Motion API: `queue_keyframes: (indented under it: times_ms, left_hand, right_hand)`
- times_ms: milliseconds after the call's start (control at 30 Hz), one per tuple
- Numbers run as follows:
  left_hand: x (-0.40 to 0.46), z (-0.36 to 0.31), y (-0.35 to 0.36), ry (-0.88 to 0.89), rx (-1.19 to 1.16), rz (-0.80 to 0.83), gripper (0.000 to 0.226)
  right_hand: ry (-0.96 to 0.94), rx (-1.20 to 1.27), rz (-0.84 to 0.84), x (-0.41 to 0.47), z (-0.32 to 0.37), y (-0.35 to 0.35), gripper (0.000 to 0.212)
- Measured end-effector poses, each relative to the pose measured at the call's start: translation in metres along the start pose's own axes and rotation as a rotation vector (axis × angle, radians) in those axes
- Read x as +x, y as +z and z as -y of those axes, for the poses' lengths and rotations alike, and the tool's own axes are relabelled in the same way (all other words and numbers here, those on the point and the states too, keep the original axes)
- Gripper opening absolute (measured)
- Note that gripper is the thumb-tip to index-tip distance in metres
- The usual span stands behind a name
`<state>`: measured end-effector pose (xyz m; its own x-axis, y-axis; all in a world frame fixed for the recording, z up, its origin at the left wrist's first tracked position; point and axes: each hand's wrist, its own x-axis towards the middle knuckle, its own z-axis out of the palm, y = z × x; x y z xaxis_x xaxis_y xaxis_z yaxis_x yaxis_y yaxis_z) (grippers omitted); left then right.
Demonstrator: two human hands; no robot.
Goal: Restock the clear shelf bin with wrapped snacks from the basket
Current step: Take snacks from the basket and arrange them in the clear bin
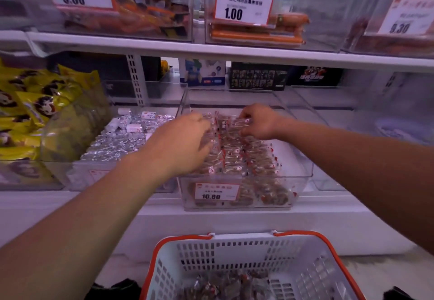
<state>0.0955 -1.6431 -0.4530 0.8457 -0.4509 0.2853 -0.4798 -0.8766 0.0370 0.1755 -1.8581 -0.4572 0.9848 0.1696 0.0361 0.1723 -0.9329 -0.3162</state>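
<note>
The clear plastic shelf bin [303, 159] sits on the lower white shelf, straight ahead, pulled slightly forward of its neighbours. It holds rows of small brown snacks in clear wrappers with red-and-white marks [249, 159], and a white price label reading 10.80 [217, 191] is fixed to its front wall. Both hands are inside the bin, over the far rows. The left hand [185, 144] lies palm down on the snacks with its fingers bent among them; I cannot tell whether it holds one. The right hand [258, 121] has its fingers curled and pinches the clear wrapper of a snack [244, 122] near the back. Below, nearest the camera, the white perforated basket with orange rim and handles [305, 264] holds more wrapped snacks on its floor. Just left of the bin, a second clear bin holds silver foil-wrapped sweets [117, 140], and beyond that lie yellow packets with a panda print [30, 112].
</note>
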Motion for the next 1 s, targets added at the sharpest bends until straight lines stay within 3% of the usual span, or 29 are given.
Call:
queue_keyframes:
  times_ms: [167, 400, 467, 567, 767, 900, 1000]
  left_hand:
    - [0.002, -0.007, 0.014, 0.108, 0.19, 0.013, 0.026]
    - [0.002, -0.011, 0.018, 0.097, 0.315, 0.086, 0.039]
    - [0.002, -0.011, 0.019, 0.101, 0.342, 0.106, 0.041]
    - [0.002, -0.01, 0.02, 0.11, 0.359, 0.111, 0.041]
    - [0.001, -0.01, 0.02, 0.126, 0.357, 0.096, 0.042]
    - [0.001, -0.008, 0.021, 0.149, 0.354, 0.078, 0.043]
    - [0.0, -0.007, 0.022, 0.153, 0.343, 0.054, 0.043]
  right_hand:
    - [0.046, 0.027, -0.014, 0.043, -0.004, 0.031, 0.045]
    - [0.163, 0.128, -0.156, 0.048, 0.005, 0.056, 0.072]
    - [0.228, 0.179, -0.169, 0.05, 0.007, 0.06, 0.066]
    - [0.203, 0.187, -0.061, 0.049, 0.009, 0.065, 0.049]
    - [0.096, -0.154, 0.085, 0.052, -0.001, 0.058, 0.062]
    - [-0.112, -0.39, 0.026, 0.054, -0.007, 0.049, 0.053]
    - [-0.143, -0.465, 0.022, 0.053, -0.01, 0.05, 0.058]
